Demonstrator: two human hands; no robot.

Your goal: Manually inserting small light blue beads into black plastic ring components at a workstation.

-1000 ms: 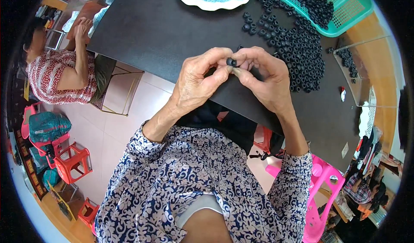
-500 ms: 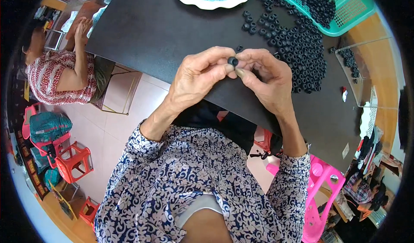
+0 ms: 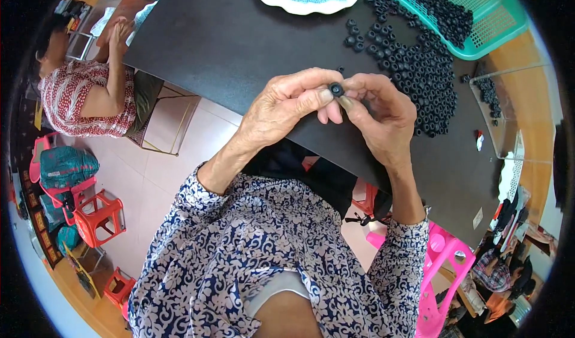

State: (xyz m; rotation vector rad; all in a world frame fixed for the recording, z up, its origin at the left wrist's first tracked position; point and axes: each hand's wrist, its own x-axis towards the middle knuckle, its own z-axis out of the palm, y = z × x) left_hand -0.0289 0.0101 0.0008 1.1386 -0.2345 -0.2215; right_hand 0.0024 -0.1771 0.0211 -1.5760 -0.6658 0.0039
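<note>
Over the dark table's front edge, my left hand (image 3: 289, 101) pinches a small black ring-shaped piece (image 3: 336, 89) between thumb and forefinger. Its hole faces upward. From the other side, my right hand (image 3: 383, 111) has its thumb and fingertips closed on the piece's right edge; the fingertips partly cover it. Just past my right hand spreads a pile of similar black pieces (image 3: 424, 80). A scalloped white plate (image 3: 287, 5) at the far side holds tiny light-blue bits.
A green plastic basket (image 3: 520, 23) with more black pieces stands far right. Clear panels (image 3: 521, 113) edge the table (image 3: 209, 38) there. Another person (image 3: 84, 101) sits at left. Red stools (image 3: 100, 218) and a teal bag (image 3: 67, 169) are lower left; a pink chair (image 3: 437, 278) is lower right.
Both hands and the black piece have shifted slightly right in the picture, as has the tabletop. The piece has turned, so its hole shows more fully.
</note>
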